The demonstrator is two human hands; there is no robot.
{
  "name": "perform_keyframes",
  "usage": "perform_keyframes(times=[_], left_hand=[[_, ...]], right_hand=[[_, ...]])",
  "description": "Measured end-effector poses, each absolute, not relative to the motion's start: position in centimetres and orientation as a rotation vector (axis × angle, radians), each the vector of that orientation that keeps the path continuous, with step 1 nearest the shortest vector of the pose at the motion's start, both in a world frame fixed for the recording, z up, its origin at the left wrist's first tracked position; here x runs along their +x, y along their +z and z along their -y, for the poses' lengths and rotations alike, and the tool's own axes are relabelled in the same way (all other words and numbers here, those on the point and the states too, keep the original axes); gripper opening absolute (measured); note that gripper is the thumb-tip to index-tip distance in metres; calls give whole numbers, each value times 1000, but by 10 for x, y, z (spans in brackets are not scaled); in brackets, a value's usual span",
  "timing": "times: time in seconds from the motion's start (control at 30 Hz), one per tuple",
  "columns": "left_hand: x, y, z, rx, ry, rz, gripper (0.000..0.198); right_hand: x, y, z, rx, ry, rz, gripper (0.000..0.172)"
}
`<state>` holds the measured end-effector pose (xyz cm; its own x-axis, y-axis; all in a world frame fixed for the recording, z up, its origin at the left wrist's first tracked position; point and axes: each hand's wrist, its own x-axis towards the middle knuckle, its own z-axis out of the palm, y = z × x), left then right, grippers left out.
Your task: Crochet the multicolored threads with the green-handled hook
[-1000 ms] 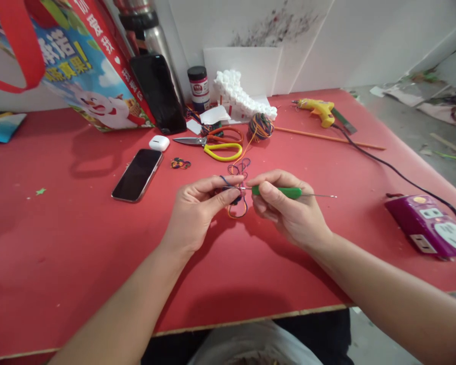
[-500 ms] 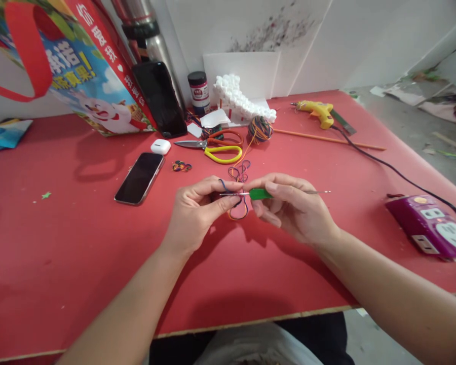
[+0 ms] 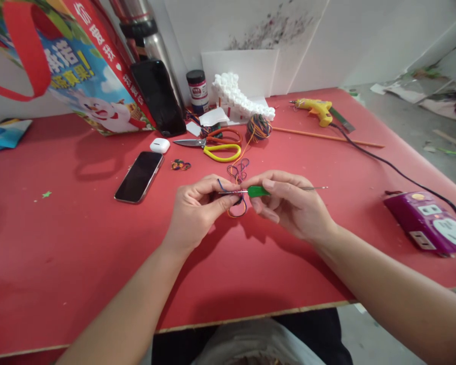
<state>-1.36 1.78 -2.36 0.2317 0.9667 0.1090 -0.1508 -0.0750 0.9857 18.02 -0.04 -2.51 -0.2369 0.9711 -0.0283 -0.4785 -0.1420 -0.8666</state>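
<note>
Multicolour yarn [image 3: 238, 175] is trailing from the ball [image 3: 259, 126] to both hands above the red table [image 3: 79, 243]. Left hand [image 3: 195, 213] is pinching a loop; right hand [image 3: 289, 205] is clamping the green-handled crochet hook [image 3: 258, 191]. Probably light, limp, snag-prone: hold near the loop.

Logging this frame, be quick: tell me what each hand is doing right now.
Left hand: closed, pinching the multicoloured yarn between thumb and fingers.
Right hand: closed around the green-handled crochet hook.
</note>
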Motion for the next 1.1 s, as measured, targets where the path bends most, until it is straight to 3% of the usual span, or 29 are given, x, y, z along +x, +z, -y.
perform_keyframes(times=[0.7, 0.97, 1.1], left_hand=[[-14, -22, -17, 1210, 1103, -984, 7], [-10, -24, -19, 955, 1064, -958, 34], [-6, -26, -17, 864, 1066, -905, 35]], right_hand=[[178, -28, 0, -695, 1646, 910, 18], [178, -29, 1, -661, 1650, 887, 23], [177, -30, 4, -656, 1627, 874, 23]])
